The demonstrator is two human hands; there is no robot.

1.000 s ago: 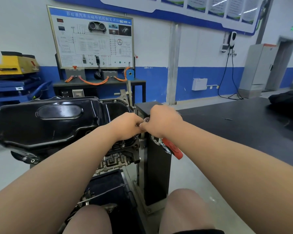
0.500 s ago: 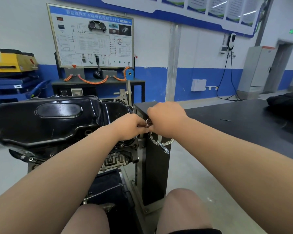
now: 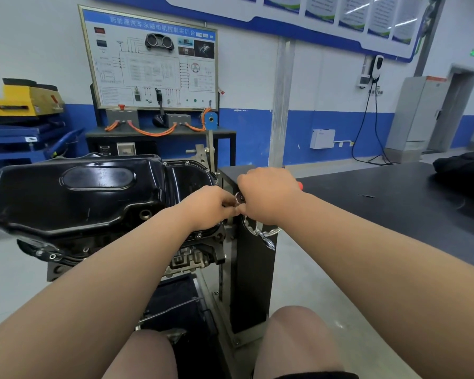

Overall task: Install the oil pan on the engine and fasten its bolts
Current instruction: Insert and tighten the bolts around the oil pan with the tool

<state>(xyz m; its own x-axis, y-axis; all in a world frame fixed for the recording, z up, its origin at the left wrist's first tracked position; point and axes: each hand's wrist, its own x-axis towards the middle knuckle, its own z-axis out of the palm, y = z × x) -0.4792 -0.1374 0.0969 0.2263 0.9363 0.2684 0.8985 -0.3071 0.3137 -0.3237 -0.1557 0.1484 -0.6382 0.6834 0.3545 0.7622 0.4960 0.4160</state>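
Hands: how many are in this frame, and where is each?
2. The left hand pinches at the head of the ratchet, by the right end of the oil pan. The right hand grips the ratchet handle, touching the left. No others seem hidden.

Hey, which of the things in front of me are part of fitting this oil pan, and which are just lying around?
In use: oil pan, engine, wrench held by left hand and right hand, stand.
Lying about: wiring board, yellow box, black table, dark bundle, grey cabinet.
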